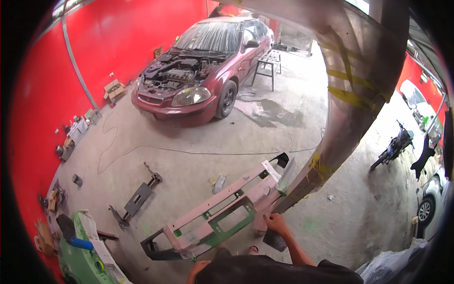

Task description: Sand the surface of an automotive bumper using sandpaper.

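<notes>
A long car bumper (198, 211), patchy pink and green with black end pieces, lies slantwise in front of me. It has a large rectangular opening and several smaller cut-outs. My right hand (275, 224) is closed at the near edge of its right part, with the fingertips against the pink surface. At the lower edge of the view, my left hand (200, 267) is beside the bumper's near left edge and seems to grip it; its fingers show only in part. Below my right hand is a dark flat piece (275, 240), whose kind I cannot make out.
A dark metal bracket (138, 199) lies left of the bumper. Ahead stands a red car (177, 106) with its engine bay exposed. A taped, wrapped post (343, 113) rises close on the right. A thin cable (208, 153) crosses the floor. A green panel (78, 253) stands lower left.
</notes>
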The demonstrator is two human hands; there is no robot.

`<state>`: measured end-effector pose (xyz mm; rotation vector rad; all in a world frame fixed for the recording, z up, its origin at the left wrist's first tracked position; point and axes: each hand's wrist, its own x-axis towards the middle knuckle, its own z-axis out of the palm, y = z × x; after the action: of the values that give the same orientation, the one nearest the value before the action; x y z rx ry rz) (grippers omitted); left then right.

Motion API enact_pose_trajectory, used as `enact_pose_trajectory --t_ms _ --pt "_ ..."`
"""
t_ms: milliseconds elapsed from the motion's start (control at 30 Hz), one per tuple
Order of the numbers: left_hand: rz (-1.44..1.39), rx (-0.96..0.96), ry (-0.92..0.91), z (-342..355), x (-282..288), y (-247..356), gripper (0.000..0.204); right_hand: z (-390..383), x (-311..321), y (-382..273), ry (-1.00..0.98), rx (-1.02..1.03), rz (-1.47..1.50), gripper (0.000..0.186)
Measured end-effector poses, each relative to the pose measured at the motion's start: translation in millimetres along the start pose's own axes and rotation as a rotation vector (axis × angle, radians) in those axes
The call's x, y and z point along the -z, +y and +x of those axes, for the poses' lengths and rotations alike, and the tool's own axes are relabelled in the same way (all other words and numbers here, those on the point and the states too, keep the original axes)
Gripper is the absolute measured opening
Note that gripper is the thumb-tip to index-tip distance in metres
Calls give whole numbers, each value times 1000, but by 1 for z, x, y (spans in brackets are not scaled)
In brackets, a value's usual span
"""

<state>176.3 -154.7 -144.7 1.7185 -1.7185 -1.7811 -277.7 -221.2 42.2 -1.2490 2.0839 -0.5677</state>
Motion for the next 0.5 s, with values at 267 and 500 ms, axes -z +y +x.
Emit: enact_pose_trajectory --t_ms 267,500 --pt "-160 516 207 -53 8 -40 42 -8 -3 15 -90 -5 36 54" --pt "-318 603 226 -45 11 -50 41 -4 -5 8 -166 -35 -26 54"
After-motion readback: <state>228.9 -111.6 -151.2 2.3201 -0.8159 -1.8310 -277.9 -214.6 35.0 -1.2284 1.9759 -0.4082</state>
